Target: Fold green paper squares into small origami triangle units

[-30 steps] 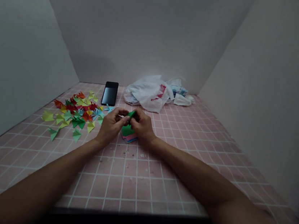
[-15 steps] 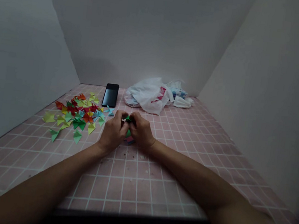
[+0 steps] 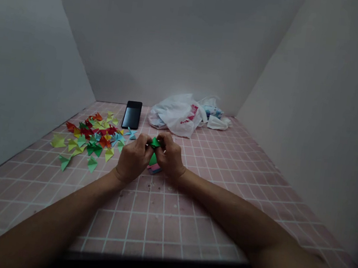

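Green folded paper piece (image 3: 155, 143) sits between the two hands, above the table near the middle of the view; small, crisp-edged, with a peaked upper face and a matte surface. Left hand (image 3: 133, 155) and right hand (image 3: 171, 157) both closed in a pinch, thumbs and curled fingers meeting the piece from either side; its lower part is hidden by the fingers, so the exact fold cannot be read. Directly below, partly covered by the hands, lies a small stack of paper sheets (image 3: 154, 168): green on top, pink and blue edges showing beneath. To the left, a loose scatter of folded paper shapes (image 3: 105, 141), pointed and winged, in red, orange, yellow, light and dark green and pale blue; many overlap, while two light green ones lie apart at the near side. Behind the scatter, a flat black phone (image 3: 132, 115), rectangular with rounded corners, glossy screen reflecting light. Toward the back wall, a crumpled white plastic bag (image 3: 177, 112), thin and translucent, with red print; beside it a blue-and-white patterned bundle (image 3: 212, 111) and a crumpled white wad (image 3: 217, 123). Tabletop covering (image 3: 167, 228): pink, pale grid lines, small specks near the stack. Surrounding walls (image 3: 177, 38) plain, smooth, grey-white.
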The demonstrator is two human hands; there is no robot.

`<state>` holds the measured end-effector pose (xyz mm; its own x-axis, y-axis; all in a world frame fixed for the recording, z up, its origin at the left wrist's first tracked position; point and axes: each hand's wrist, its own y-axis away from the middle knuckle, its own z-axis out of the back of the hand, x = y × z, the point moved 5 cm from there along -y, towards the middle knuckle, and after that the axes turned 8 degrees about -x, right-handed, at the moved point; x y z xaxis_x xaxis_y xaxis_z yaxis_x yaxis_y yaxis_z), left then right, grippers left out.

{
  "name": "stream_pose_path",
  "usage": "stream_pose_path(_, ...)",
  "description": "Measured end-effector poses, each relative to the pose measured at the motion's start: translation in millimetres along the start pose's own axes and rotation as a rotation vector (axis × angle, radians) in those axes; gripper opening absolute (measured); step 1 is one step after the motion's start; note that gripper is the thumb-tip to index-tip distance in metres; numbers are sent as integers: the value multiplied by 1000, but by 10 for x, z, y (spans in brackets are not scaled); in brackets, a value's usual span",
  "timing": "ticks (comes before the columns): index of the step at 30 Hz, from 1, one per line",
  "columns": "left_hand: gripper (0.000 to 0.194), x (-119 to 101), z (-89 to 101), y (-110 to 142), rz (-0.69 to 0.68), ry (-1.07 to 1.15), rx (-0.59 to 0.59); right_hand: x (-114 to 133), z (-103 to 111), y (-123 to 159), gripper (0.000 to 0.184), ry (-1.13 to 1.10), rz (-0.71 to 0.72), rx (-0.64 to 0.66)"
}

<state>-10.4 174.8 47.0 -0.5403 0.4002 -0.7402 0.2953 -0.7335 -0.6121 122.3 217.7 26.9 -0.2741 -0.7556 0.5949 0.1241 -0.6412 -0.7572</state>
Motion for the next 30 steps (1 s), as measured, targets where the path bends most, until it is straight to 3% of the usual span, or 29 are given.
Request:
stream_pose_path(4, 17, 10, 7, 5, -16, -38, 13, 16, 9, -12, 16, -7, -4, -17)
stream_pose_path(9, 20, -2, 26, -1, 64, 134, -8, 40, 41, -25, 13, -91, -22, -25)
stream_pose_path(14, 22, 68, -67, -3, 346, 485, 88, -26, 75, -53, 10, -75, -5, -24)
stream_pose_path(18, 33, 141, -118, -6, 534, 572, 108, -87, 38, -58, 8, -52, 100, 29)
stream_pose_path(25, 37, 175, -155, 7, 610, 631, 114, -77, 13, -55, 16, -50, 198, 102)
stream_pose_path(30, 36, 209, -160, 10, 589, 596, 127, -70, 28, -36, 14, -7, 197, 58)
